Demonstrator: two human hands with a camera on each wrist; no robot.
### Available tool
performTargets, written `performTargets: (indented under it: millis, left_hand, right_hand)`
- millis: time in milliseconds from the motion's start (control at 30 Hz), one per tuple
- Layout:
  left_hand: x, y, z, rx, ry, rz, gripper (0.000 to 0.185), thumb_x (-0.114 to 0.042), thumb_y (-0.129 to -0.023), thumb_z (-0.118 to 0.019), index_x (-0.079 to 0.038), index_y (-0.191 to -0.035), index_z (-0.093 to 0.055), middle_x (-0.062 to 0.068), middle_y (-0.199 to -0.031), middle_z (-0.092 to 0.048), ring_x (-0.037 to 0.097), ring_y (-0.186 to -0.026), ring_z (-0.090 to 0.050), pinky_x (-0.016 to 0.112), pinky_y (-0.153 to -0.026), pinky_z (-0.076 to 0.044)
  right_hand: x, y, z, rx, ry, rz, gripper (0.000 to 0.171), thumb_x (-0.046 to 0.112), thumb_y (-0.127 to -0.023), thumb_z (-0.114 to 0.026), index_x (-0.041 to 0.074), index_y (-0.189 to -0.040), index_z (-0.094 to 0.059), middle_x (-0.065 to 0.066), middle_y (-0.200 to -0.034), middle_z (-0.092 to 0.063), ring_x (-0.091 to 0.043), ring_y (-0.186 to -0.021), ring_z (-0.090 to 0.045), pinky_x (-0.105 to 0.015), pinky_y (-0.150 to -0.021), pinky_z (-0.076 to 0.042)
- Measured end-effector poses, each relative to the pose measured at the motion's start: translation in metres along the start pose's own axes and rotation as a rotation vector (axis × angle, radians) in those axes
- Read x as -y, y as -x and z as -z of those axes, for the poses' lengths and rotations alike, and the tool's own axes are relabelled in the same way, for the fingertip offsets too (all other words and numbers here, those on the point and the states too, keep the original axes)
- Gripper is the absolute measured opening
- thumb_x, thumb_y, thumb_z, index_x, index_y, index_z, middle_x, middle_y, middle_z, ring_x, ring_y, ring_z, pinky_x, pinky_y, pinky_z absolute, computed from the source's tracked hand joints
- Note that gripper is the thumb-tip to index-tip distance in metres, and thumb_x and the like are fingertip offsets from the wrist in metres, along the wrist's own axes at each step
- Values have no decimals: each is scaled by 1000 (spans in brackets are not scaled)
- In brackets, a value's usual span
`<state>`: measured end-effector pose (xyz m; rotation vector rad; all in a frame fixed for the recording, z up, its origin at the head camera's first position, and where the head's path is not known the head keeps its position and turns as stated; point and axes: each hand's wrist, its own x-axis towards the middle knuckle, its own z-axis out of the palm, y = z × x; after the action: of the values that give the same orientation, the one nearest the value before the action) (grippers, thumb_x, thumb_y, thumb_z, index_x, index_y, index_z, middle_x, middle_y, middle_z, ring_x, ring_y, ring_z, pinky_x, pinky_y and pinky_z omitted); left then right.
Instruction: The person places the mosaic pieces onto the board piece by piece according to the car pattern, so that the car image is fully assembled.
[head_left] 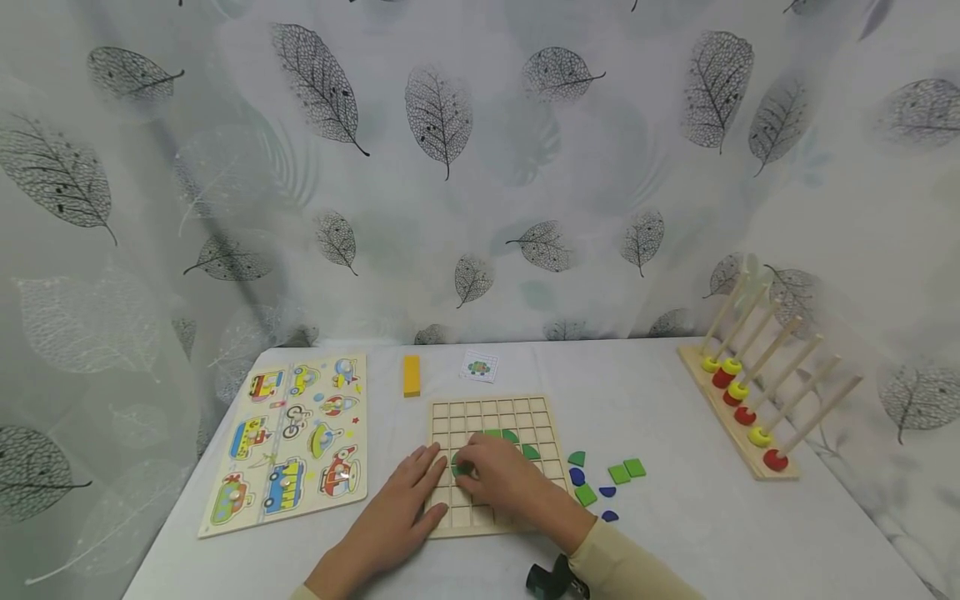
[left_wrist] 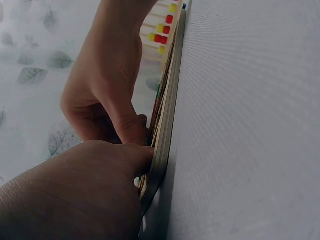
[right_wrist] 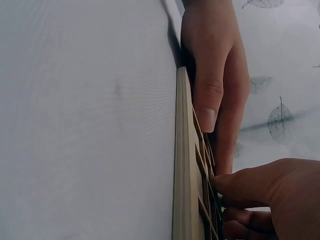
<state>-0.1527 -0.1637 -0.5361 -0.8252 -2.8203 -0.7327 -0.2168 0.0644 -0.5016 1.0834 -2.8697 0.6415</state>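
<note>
While the left hand lies flat on the grid board, the right hand pinches a half-hidden green piece

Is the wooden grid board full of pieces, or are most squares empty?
Mostly empty. The grid board shows only a few green pieces near its middle, where the right hand works; its top rows are bare. The hands hide some lower squares.

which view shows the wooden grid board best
The head view: the grid board lies seen from above, cells and green pieces visible, both hands resting on it. The left wrist view and right wrist view show only its edge, side on.
</note>
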Motion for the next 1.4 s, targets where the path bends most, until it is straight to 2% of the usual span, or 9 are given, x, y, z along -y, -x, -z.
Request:
performTargets:
  millis: [100,200,333,467,733,867,1067,1233,1400]
  left_hand:
    - [-1,0,0,-2,2,-1,62,-33,-110,-62,-2,-162,-49,14,-174,-35,39,-160,-31,60,-126,-33]
    - [-1,-1,1,2,0,3,62,-33,-110,-62,-2,-162,-49,14,-174,-34,39,-160,-31,60,-126,-33]
    - [-1,-1,1,7,-7,9,62,-33,-110,-63,-3,-163,-49,13,-175,-34,39,-160,-31,60,-126,-33]
    - [-1,0,1,9,-11,12,62,-33,-110,-63,-3,-163,-48,13,-175,-33,38,-160,-31,60,-126,-33]
    - [0,0,1,4,-9,5,62,-33,-110,-63,-2,-162,-49,14,-174,-35,39,-159,-32,61,-126,-33]
    - [-1,0,1,12,0,12,62,-33,-110,-62,-2,-162,-49,14,-174,-34,39,-160,-31,61,-125,-34]
    - [-2,-1,1,26,-1,19,63,-35,-111,-61,-4,-164,-47,12,-175,-33,37,-160,-30,59,-126,-33]
    - [-1,-1,0,21,-8,20,63,-34,-110,-62,-3,-163,-48,12,-175,-33,37,-160,-30,59,-127,-32]
    - [-1,-1,-1,19,-9,22,64,-33,-110,-64,-2,-163,-47,13,-175,-33,37,-161,-29,58,-127,-31]
  right_hand:
    - [1,1,0,-29,1,-12,19,27,-96,-86,16,-111,-82,11,-95,-65,-4,-83,-58,-23,-76,-57]
    - [0,1,0,-60,31,5,25,27,-97,-86,15,-119,-82,6,-110,-70,-10,-99,-63,-29,-89,-60]
    - [-2,0,0,-55,91,48,30,28,-98,-84,15,-125,-82,3,-123,-72,-15,-113,-62,-33,-99,-57]
    - [-4,-2,-1,-35,116,75,23,29,-98,-84,17,-118,-85,6,-119,-74,-14,-107,-60,-30,-96,-57]
    - [-7,-1,1,-59,68,112,14,25,-99,-84,18,-110,-86,8,-109,-75,-12,-100,-59,-29,-90,-57]
    - [-7,1,7,-50,24,66,13,25,-97,-85,18,-108,-85,10,-106,-73,-11,-102,-59,-30,-91,-57]
    - [-11,10,25,-53,14,-13,23,24,-95,-87,14,-115,-84,5,-116,-72,-16,-113,-64,-35,-98,-59]
    - [-21,19,41,-70,1,-35,25,20,-94,-88,11,-117,-83,-1,-120,-72,-21,-116,-66,-40,-98,-61]
    - [-35,31,54,-77,-1,-57,26,19,-94,-88,12,-118,-82,-2,-121,-73,-23,-120,-66,-44,-101,-60]
